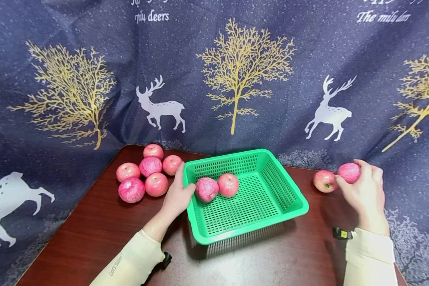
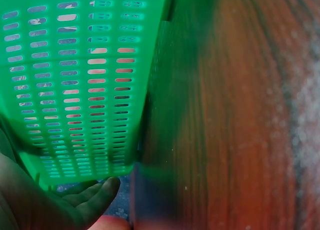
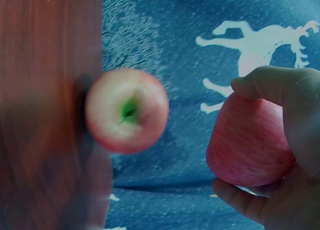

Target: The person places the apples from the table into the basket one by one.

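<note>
The left hand [image 1: 178, 194] grips the left rim of a green plastic basket [image 1: 248, 234], its thumb over the rim. From the left wrist view, that hand [image 2: 55, 200] shows at the perforated wall [image 2: 75, 140] of the basket. Two apples, one darker [image 1: 206, 190] and one lighter [image 1: 228, 185], lie side by side at the basket's left end. At the right, the right hand [image 1: 366, 192] holds a pinkish-red apple [image 1: 349, 173] between thumb and fingers. This apple [image 3: 250, 140] is raised off the table in the right wrist view. Close by, another apple [image 3: 127, 110] rests on the table.
Several apples [image 1: 150, 166] are clustered at the table's back left, beside the left hand. The dark reddish-brown wooden table [image 1: 250, 266] ends against a blue cloth backdrop [image 1: 264, 119] printed with deer and trees.
</note>
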`<act>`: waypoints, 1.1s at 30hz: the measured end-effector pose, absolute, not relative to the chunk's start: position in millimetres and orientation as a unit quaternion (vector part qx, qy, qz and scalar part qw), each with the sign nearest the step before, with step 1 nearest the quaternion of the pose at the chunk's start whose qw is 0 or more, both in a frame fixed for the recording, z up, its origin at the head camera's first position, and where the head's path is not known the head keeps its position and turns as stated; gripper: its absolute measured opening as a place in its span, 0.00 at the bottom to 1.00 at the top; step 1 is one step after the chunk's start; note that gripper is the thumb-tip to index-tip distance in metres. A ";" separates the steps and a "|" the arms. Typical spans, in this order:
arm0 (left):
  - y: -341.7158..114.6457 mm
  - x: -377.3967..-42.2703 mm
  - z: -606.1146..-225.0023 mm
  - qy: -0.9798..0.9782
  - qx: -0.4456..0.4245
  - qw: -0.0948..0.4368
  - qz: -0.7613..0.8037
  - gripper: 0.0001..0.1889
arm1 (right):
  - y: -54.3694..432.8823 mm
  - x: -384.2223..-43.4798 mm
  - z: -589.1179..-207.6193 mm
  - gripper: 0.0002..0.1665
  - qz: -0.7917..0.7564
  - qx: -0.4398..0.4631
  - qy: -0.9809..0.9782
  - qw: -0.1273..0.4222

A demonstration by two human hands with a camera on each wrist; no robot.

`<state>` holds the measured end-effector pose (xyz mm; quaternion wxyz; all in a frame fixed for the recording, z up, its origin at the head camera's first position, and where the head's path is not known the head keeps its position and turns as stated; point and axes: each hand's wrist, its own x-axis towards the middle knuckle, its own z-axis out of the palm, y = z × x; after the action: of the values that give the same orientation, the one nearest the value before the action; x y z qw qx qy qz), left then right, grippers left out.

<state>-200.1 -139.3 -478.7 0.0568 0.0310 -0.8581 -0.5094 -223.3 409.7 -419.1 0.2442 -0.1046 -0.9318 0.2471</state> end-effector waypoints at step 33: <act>-137.2 -198.0 -473.4 -0.859 0.035 0.043 -0.509 0.49 | 348.4 -199.7 -375.4 0.44 0.239 0.000 -0.904 0.353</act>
<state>-198.0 -137.2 -473.4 0.0428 0.0352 -0.8589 -0.5091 -199.7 348.4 -375.4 0.3533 0.0001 -0.9044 0.2392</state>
